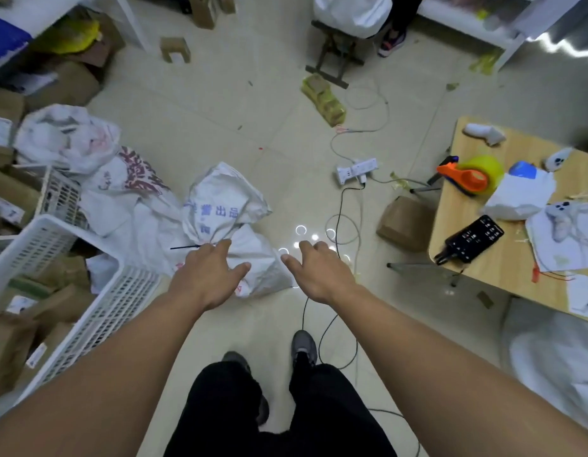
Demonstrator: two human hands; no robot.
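On the pale tiled floor (220, 103), centre frame, a crumpled white woven sack (220, 199) lies just beyond our left hand (210, 273), which is nearer, fingers spread; our right hand (319, 273), equally open, is off to its right.

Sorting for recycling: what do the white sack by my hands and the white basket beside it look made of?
The white sack looks like woven plastic with a matte finish, judging by its stiff crinkled folds and blue print. The basket looks like rigid moulded plastic, smooth, with slotted walls.
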